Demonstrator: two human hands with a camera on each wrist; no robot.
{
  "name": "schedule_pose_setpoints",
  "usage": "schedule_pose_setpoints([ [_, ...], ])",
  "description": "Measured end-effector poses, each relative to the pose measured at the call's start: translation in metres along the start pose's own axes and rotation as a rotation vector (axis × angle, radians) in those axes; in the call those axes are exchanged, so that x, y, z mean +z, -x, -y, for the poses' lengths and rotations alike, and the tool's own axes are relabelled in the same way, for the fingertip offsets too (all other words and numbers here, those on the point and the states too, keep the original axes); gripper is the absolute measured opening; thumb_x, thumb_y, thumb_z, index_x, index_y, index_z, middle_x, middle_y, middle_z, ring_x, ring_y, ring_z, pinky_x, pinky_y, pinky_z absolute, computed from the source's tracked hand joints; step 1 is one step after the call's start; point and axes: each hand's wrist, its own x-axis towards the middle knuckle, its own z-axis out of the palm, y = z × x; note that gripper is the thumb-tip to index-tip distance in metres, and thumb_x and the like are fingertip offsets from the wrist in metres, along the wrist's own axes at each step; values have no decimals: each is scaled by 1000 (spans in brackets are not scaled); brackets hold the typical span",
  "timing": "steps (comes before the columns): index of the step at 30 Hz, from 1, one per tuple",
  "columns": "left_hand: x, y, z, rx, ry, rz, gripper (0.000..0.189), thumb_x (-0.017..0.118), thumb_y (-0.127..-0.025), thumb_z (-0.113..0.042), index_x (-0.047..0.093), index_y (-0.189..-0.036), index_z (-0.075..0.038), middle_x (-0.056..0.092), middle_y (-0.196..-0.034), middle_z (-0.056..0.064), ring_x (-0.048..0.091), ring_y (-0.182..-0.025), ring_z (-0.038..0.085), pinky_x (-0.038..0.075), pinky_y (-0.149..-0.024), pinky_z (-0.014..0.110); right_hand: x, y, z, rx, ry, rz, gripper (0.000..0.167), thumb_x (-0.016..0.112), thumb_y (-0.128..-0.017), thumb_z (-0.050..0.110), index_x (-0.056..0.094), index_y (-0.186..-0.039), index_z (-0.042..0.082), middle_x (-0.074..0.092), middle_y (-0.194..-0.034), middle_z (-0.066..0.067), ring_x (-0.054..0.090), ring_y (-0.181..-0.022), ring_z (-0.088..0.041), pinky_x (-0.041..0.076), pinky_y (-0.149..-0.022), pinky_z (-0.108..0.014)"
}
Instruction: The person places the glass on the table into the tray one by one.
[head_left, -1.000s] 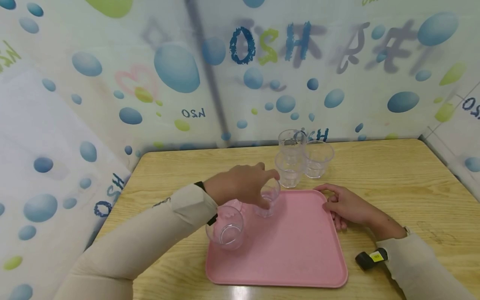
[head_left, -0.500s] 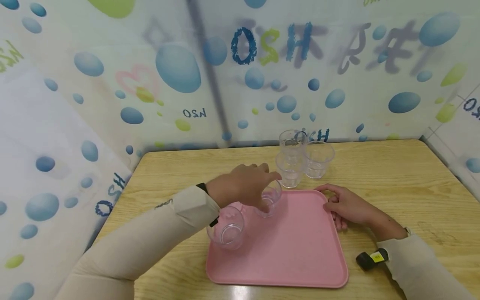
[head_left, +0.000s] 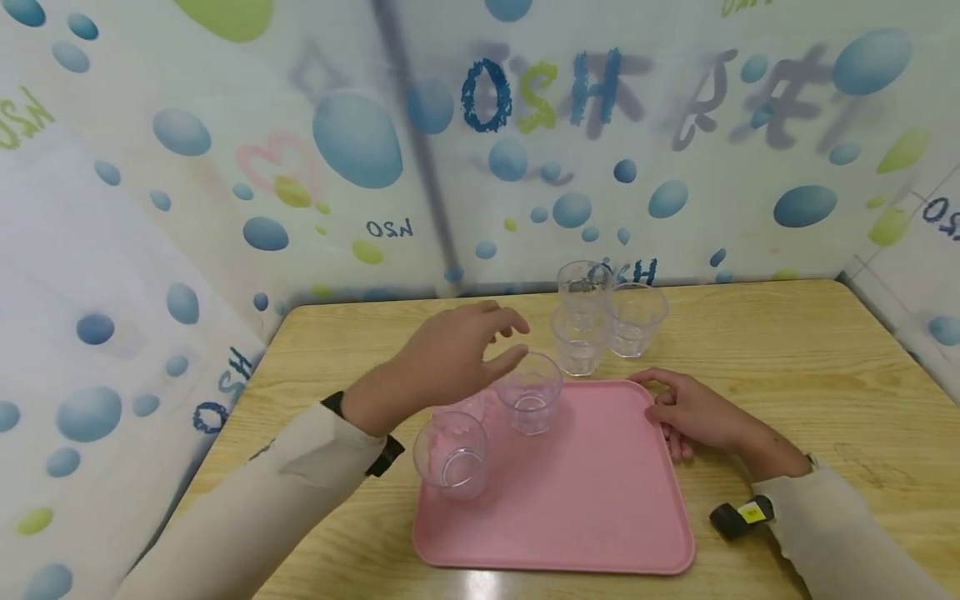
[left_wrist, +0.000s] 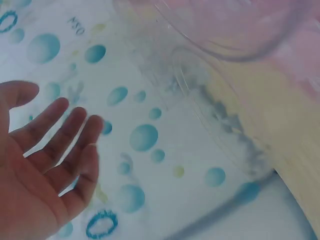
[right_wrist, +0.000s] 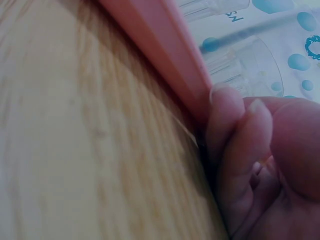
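- head view: the left hand (head_left: 459, 354) is loosely spread and holds nothing, its thumb close by the rim of an upright cup (head_left: 531, 408) on the tray (head_left: 585, 500); whether they touch, i cannot tell. a front cup (head_left: 453, 467) stands near the tray's left edge, a third cup (head_left: 468, 406) partly hidden behind it. three more cups (head_left: 581, 346) stand on the worktop (head_left: 810, 367) just past the tray. the right hand (head_left: 697, 412) grips the far right corner. loading seems the step in hand; next probably calls for reaching to those three.
- left wrist view: palm showing, fingers apart, slightly bent.
- right wrist view: fingertips curled against the tray's edge.
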Motion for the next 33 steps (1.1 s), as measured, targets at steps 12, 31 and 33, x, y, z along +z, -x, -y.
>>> schedule_pose_setpoints([
  [12,20,60,40,-124,242,-437,12,61,-99,-17,72,-98,-13,65,-83,-5,56,-75,8,50,-67,30,-4,-1,-2,7,8,0,57,54,-99,9,34,-152,7,57,-68,-11,57,-40,-15,50,-41,-36],
  [31,74,75,114,-582,302,-112,28,51,-104,-32,66,-116,-12,70,-96,9,54,-56,17,44,-52,32,0,0,-4,-12,-2,9,53,52,-101,10,34,-150,6,58,-69,-10,59,-42,-15,52,-42,-37],
  [33,78,77,118,-579,305,-1,27,53,-103,-31,65,-120,-13,70,-96,9,56,-58,16,45,-55,31,1,0,-3,-10,-2,10,53,52,-101,10,34,-150,6,58,-69,-10,59,-42,-15,52,-42,-37],
])
